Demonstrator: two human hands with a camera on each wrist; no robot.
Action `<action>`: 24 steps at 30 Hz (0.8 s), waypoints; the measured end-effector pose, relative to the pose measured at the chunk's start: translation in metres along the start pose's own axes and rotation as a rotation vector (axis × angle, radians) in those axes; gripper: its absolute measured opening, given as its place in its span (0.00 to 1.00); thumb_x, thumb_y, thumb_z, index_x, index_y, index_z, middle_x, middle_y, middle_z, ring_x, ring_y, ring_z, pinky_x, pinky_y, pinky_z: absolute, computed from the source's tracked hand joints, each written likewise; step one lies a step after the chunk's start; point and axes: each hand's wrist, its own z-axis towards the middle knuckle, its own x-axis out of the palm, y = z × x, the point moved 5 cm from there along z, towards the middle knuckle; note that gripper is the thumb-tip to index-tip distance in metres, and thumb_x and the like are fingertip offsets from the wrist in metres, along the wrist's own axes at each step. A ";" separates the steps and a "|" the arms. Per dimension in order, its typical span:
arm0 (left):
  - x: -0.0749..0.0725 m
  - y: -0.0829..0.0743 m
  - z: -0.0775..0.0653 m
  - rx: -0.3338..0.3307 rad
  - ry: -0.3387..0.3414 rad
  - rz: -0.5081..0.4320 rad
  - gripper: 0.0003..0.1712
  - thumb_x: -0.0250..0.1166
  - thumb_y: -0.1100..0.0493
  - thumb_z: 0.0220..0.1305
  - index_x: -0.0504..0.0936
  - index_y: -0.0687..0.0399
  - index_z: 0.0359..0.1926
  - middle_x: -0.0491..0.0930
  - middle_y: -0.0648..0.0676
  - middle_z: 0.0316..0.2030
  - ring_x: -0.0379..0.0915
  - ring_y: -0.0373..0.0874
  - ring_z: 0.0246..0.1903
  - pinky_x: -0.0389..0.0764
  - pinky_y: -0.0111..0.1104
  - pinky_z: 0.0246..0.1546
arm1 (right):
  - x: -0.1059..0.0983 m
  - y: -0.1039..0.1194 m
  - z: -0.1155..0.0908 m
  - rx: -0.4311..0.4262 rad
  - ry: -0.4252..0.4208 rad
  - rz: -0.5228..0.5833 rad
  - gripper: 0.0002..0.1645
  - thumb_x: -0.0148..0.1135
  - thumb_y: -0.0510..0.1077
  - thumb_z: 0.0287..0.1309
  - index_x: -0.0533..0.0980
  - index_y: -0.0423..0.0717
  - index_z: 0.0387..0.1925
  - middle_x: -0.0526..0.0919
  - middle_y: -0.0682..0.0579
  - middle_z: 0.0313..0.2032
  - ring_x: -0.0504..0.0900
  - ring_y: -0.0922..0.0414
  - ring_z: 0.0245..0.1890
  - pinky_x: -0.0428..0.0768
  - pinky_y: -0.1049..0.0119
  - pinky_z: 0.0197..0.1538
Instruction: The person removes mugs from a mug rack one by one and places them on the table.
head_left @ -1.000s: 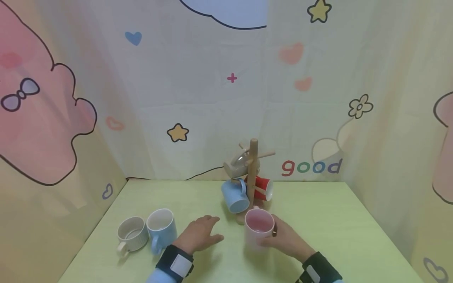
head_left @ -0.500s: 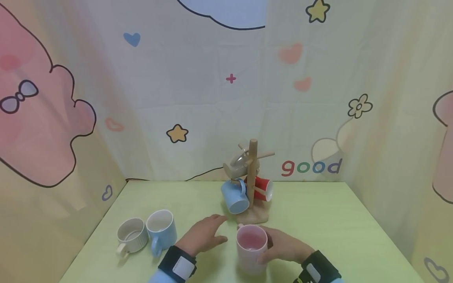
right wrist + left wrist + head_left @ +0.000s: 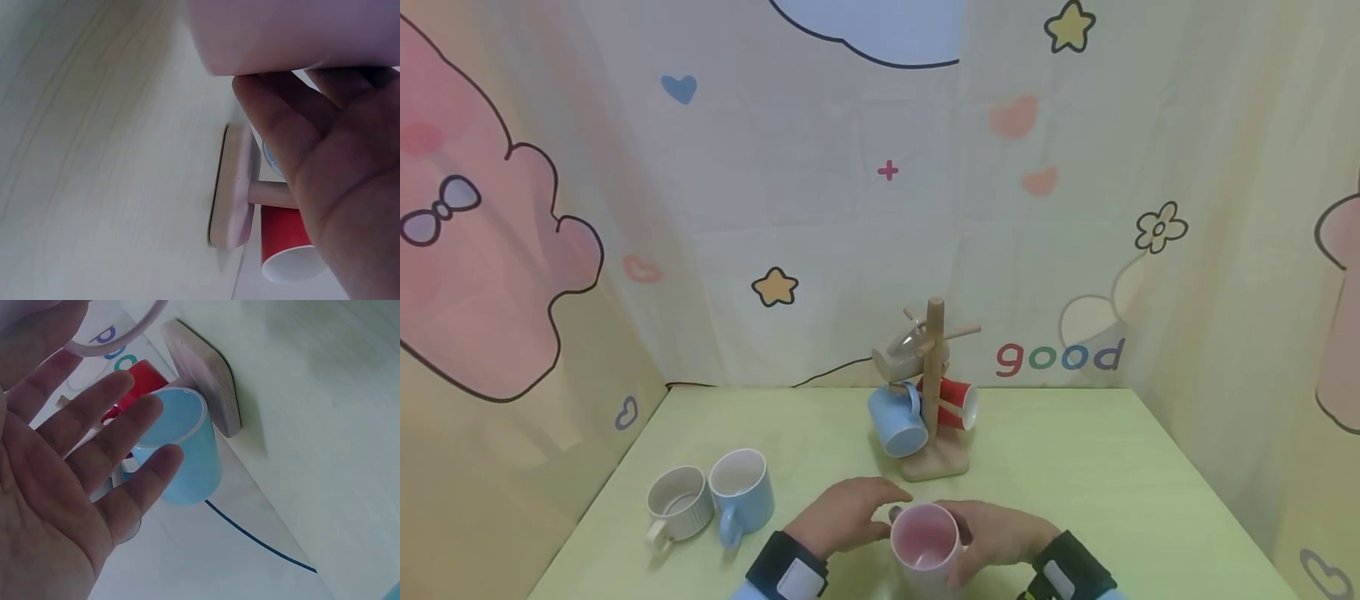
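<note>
A pink mug (image 3: 923, 568) with its opening up is in my right hand (image 3: 1006, 532), the thumb on the near side and the fingers round its right wall. In the right wrist view the mug's lower wall (image 3: 294, 37) hangs over the table against the fingers. My left hand (image 3: 844, 515) is at the mug's left side, by the handle, its fingers extended. Seen in the left wrist view, the pink handle (image 3: 119, 345) curves right at the left thumb and forefinger, while the other fingers (image 3: 153, 472) are spread and hold nothing.
Behind the hands stands a wooden mug tree (image 3: 934, 375), carrying a blue mug (image 3: 897, 421), a red mug (image 3: 957, 404) and a grey-beige mug (image 3: 898, 354). At the left of the table (image 3: 1075, 467) are a ribbed white cup (image 3: 688, 521) and a light blue mug (image 3: 751, 504).
My right hand has brought the pink mug away from the mug tree, nearer to me and slightly left. The left hand has moved right, up to the mug's handle.
</note>
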 end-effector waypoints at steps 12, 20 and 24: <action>0.004 -0.007 0.002 0.092 0.034 -0.015 0.07 0.71 0.57 0.61 0.89 0.42 0.40 0.81 0.34 0.30 0.73 0.28 0.30 0.74 0.23 0.38 | 0.007 0.003 0.000 -0.025 0.067 0.032 0.41 0.71 0.38 0.52 0.67 0.46 0.67 0.74 0.40 0.61 0.71 0.43 0.59 0.67 0.54 0.64; 0.005 -0.012 0.001 0.167 0.058 -0.057 0.06 0.70 0.62 0.60 0.90 0.44 0.35 0.78 0.33 0.23 0.67 0.25 0.24 0.70 0.18 0.32 | 0.010 0.001 -0.003 -0.020 0.149 0.080 0.39 0.70 0.41 0.56 0.66 0.46 0.68 0.75 0.42 0.61 0.72 0.47 0.60 0.69 0.58 0.63; 0.008 -0.013 0.000 0.158 0.095 -0.099 0.07 0.70 0.63 0.60 0.90 0.45 0.35 0.75 0.33 0.22 0.66 0.27 0.24 0.70 0.18 0.31 | 0.011 0.000 -0.004 -0.019 0.169 0.091 0.39 0.70 0.42 0.56 0.66 0.44 0.68 0.74 0.41 0.61 0.72 0.47 0.60 0.69 0.57 0.63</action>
